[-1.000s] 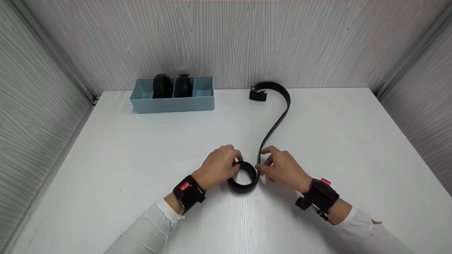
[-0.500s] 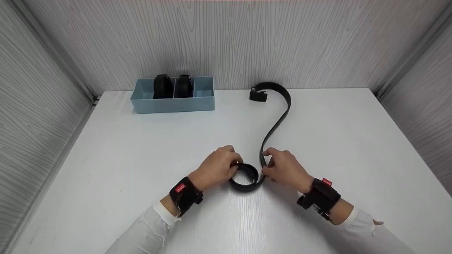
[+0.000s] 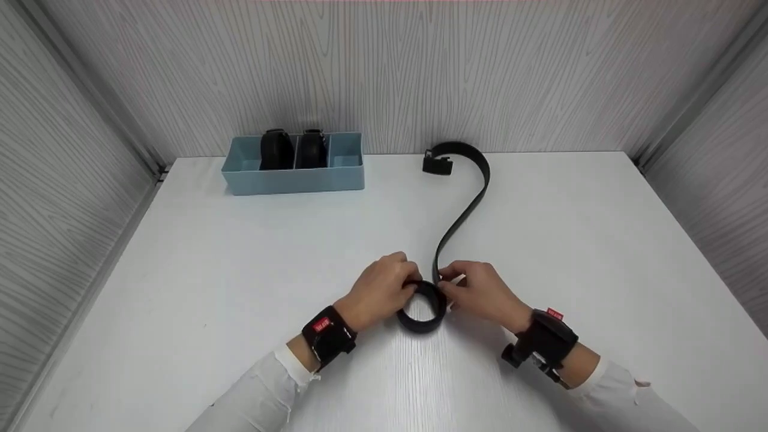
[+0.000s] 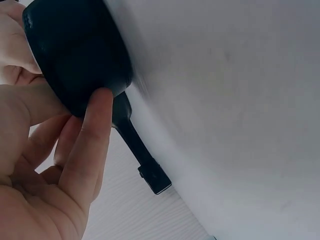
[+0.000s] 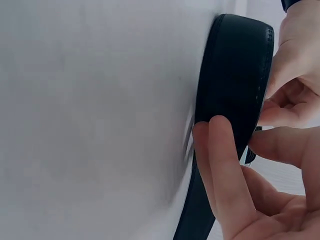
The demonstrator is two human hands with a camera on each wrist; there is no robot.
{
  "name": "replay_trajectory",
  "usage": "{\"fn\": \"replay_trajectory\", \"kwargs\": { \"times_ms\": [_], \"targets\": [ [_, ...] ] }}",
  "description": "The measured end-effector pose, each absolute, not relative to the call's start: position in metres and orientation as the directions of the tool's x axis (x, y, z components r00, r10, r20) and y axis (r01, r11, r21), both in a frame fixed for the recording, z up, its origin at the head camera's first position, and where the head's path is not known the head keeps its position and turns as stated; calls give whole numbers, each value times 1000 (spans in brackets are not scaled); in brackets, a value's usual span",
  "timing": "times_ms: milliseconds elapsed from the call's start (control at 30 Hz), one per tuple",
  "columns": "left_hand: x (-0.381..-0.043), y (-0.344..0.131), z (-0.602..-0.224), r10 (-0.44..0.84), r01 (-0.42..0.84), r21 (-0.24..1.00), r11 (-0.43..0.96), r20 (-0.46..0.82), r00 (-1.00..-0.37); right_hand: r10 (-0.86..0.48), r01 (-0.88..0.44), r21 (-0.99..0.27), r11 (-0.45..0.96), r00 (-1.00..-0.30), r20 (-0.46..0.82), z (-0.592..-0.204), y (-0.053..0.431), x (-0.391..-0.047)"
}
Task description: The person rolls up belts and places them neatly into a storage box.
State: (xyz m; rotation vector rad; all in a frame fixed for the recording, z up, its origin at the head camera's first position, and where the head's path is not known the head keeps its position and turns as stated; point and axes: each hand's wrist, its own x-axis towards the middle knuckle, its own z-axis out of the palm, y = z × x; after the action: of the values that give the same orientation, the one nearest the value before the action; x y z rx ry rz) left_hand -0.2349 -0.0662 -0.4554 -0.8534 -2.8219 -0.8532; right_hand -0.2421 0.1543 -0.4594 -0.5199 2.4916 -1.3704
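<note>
Both hands grip the rolled end of the long black leather belt [image 3: 423, 306], left hand [image 3: 379, 293] and right hand [image 3: 480, 293] on opposite sides, its loose tail running away across the white desk [image 3: 180, 270] toward the buckle.

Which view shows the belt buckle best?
The head view: the buckle sits in full sight at the far end of the belt. The left wrist view shows it small beyond the coil; the right wrist view shows only strap.
</note>
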Motion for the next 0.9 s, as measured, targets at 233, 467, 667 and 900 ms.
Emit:
{"fn": "replay_trajectory", "kwargs": {
  "times_ms": [233, 467, 667, 900],
  "targets": [
    [-233, -62, -456, 485, 538, 499, 679, 244, -840, -436, -209, -796, 569, -897, -76, -454, 151, -234],
    [-230, -57, -456, 485, 522, 542, 659, 224, -845, -422, -266, -724, 636, -906, -38, -451, 147, -228],
    [-229, -51, -458, 506, 504, 589, 631, 180, -844, -437, -329, -670, 665, -899, 7, -453, 157, -229],
    [-237, -45, -454, 571, 581, 399, 710, 156, -806, -449, -342, -640, 688, -893, -6, -452, 169, -233]
  ]
}}
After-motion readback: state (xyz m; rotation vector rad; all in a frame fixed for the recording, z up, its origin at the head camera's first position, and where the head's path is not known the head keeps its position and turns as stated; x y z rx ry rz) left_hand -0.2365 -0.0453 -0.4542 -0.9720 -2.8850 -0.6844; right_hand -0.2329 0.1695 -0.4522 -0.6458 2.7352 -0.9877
